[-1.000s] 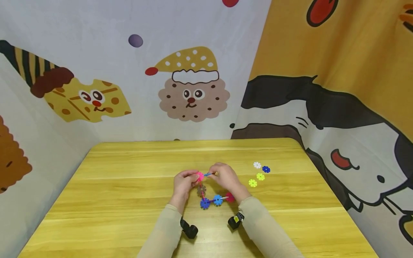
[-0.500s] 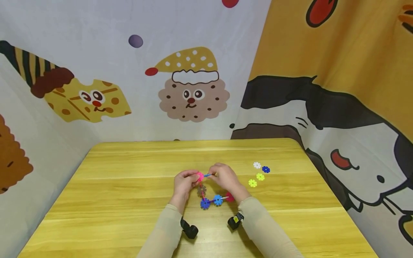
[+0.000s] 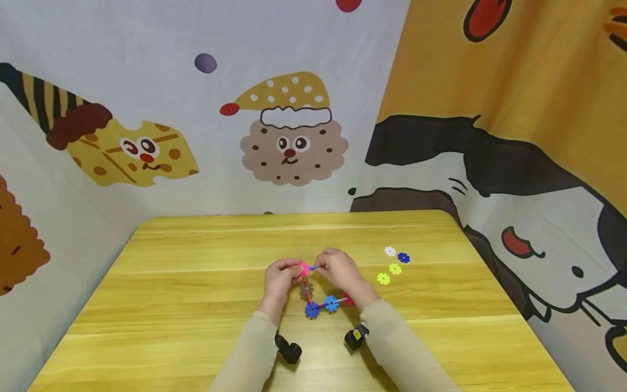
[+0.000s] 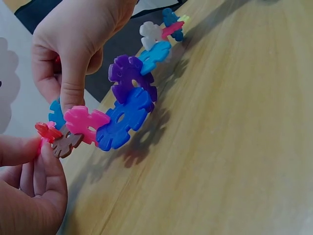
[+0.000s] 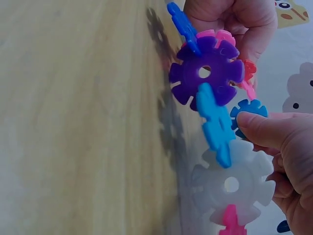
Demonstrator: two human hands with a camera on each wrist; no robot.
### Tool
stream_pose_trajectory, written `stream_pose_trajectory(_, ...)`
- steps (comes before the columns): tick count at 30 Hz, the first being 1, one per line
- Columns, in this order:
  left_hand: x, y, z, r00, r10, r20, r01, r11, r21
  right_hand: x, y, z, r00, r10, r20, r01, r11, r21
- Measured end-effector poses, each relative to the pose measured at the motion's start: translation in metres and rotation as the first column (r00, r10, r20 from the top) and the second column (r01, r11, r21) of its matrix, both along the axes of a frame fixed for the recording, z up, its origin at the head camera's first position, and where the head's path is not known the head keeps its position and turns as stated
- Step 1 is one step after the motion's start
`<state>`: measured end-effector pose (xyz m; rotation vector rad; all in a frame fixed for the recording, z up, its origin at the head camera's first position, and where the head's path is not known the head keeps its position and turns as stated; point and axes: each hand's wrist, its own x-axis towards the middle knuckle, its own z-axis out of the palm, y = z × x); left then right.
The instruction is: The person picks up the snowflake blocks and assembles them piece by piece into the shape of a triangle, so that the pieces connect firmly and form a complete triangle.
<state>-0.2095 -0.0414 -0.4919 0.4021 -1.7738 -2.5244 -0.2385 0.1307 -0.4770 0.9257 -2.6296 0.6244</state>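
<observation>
My left hand [image 3: 278, 280] pinches a pink notched plastic disc [image 3: 304, 269] at the far end of a linked chain of such discs. Close beside it, my right hand [image 3: 339, 269] pinches a blue disc [image 5: 249, 110] between thumb and fingers, its edge right at the pink one. From the left hand the chain runs toward the person through a brown disc [image 4: 67, 143] and a dark blue disc [image 3: 312, 310]. It then bends right through a purple disc [image 5: 206, 72], a light blue disc [image 3: 331, 304] and a white disc [image 5: 232, 183]. The right fingertips are partly hidden in the head view.
Loose discs lie on the wooden table [image 3: 196, 305] to the right: a white disc [image 3: 389, 251], a dark blue disc [image 3: 404, 257] and two yellow-green discs [image 3: 383, 278]. A cartoon-printed cloth [image 3: 294, 201] hangs behind the table.
My right hand has shifted very slightly left, toward the pink disc, and a little less of the blue disc shows. The left hand keeps its grip almost unmoved.
</observation>
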Motion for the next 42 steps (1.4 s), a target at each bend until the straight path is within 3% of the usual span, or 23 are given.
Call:
stream_pose_trajectory(11,0.002,0.002,0.001,1.0,-0.016,0.006,0.017,1.0,-0.025,-0.002,0.0,-0.001,0.999,0.028,-0.026,-0.028,1.0,0.01)
stream_pose_trajectory(19,0.0,0.008,0.0,0.999,0.034,-0.003,-0.034,0.999,-0.036,0.002,-0.004,-0.001,0.995,0.01,-0.101,-0.009,1.0,0.01)
stream_pose_trajectory(26,0.001,0.008,0.001,0.997,0.073,-0.008,-0.073,0.996,-0.041,0.005,-0.009,0.002,0.986,0.006,-0.169,0.012,0.995,0.103)
stream_pose_trajectory(32,-0.001,0.009,0.0,0.997,0.083,-0.002,-0.083,0.994,-0.064,0.005,-0.011,0.001,0.979,0.007,-0.204,0.018,0.992,0.123)
stream_pose_trajectory(42,-0.004,0.011,0.001,0.997,0.072,-0.003,-0.072,0.993,-0.09,0.003,-0.012,-0.001,0.976,0.021,-0.218,-0.003,0.997,0.081)
